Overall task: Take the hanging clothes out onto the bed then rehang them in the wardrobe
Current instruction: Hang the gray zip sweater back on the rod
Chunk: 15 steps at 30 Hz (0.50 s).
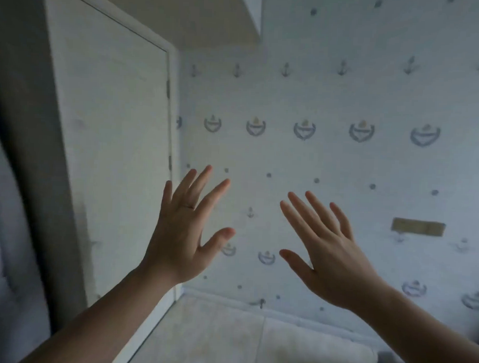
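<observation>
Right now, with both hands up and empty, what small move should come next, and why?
Probably turn left toward the white door: the left hand and right hand are open, hold nothing, and face only a patterned wall.

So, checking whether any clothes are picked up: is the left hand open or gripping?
Open: the left hand is raised, fingers straight and spread, holding nothing.
</observation>
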Available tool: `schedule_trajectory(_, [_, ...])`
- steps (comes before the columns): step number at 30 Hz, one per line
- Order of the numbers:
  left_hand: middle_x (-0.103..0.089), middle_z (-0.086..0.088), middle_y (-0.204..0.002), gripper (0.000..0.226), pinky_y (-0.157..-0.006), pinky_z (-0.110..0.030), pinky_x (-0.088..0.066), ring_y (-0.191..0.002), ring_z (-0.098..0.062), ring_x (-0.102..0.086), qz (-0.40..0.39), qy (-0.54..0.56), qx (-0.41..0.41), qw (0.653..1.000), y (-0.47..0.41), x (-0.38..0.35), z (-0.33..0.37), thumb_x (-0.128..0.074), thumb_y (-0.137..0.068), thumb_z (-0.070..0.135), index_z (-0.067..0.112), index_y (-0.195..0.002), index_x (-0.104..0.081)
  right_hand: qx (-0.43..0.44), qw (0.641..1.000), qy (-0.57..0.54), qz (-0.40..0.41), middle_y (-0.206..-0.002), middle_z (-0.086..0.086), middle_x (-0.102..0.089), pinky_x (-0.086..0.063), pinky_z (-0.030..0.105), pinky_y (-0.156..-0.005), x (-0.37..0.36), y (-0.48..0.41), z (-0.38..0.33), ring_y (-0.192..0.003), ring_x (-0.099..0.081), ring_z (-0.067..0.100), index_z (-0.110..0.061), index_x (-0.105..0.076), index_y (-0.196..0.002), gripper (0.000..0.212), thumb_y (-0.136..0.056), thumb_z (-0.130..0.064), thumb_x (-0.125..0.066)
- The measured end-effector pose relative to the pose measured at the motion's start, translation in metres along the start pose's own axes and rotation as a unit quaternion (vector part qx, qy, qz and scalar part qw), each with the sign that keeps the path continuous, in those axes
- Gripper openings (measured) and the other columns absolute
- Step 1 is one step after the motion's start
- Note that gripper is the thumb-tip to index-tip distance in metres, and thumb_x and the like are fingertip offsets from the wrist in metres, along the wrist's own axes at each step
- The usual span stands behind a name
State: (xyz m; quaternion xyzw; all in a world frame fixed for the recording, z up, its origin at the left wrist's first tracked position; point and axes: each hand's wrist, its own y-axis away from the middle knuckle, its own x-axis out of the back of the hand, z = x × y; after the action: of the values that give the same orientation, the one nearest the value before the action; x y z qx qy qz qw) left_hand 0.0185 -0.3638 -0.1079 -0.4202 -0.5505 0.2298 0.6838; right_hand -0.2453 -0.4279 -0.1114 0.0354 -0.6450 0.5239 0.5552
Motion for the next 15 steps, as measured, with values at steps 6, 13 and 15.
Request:
schedule_trajectory(6, [-0.01, 0.01, -0.166, 0.066, -0.122, -0.055, -0.004, -0.153, -0.013, -0.003, -0.123, 0.116, 0.001, 0.986, 0.013, -0.147, 0.1, -0.028, -0.095, 0.067, 0.038, -0.154, -0.023, -0.13, 0.986, 0.006, -0.103, -0.164, -0.005, 0.004, -0.008, 0.056, -0.12, -0.031, 0.136, 0.093, -0.15, 0.013, 0.017, -0.026, -0.005, -0.157, 0.073, -0.097, -0.062, -0.023])
schedule_trajectory(13, [-0.018, 0.01, -0.164, 0.067, -0.121, -0.054, -0.008, -0.152, -0.011, -0.007, -0.249, 0.252, 0.002, 0.935, 0.029, -0.307, 0.204, -0.026, -0.094, 0.066, 0.037, -0.154, -0.024, -0.346, 0.925, -0.008, -0.156, -0.164, -0.01, 0.005, 0.0, 0.048, -0.121, -0.066, 0.259, 0.172, -0.149, 0.016, 0.014, -0.031, -0.002, -0.156, 0.072, -0.097, -0.057, -0.035])
schedule_trajectory(15, [-0.021, 0.01, -0.163, 0.068, -0.12, -0.055, -0.01, -0.152, -0.012, -0.01, -0.281, 0.277, -0.002, 0.919, 0.026, -0.352, 0.228, -0.026, -0.093, 0.066, 0.036, -0.154, -0.027, -0.41, 0.897, -0.006, -0.164, -0.163, -0.011, 0.004, 0.001, 0.046, -0.121, -0.078, 0.285, 0.193, -0.149, 0.014, 0.013, -0.032, -0.003, -0.156, 0.072, -0.098, -0.055, -0.038])
